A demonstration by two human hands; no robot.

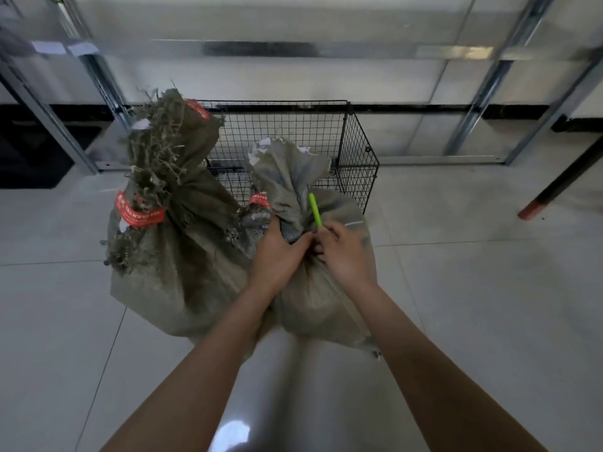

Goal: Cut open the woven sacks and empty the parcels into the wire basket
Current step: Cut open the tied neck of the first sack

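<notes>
Closest in, two bare forearms reach out over a glossy pale tiled floor that mirrors a patch of light. The left hand has its fingers curled tight round the gathered neck of the nearer sack, a grey-green woven bag standing on the tiles. The right hand, touching the left at the fingertips, grips a slim green tool whose free end points up along that neck. A red tag with white writing sits on the far left of the neck; the characters are too blurred to read. Just beside it, to the left and touching, stands the taller sack, its top badly frayed, with a red band of white lettering round its tied neck and another red strip near the top, neither legible. Behind both sacks sits the black wire basket. Beyond it rise bare metal shelf frames against a white wall with a black skirting, and at far right a dark slanting leg with a reddish foot.
</notes>
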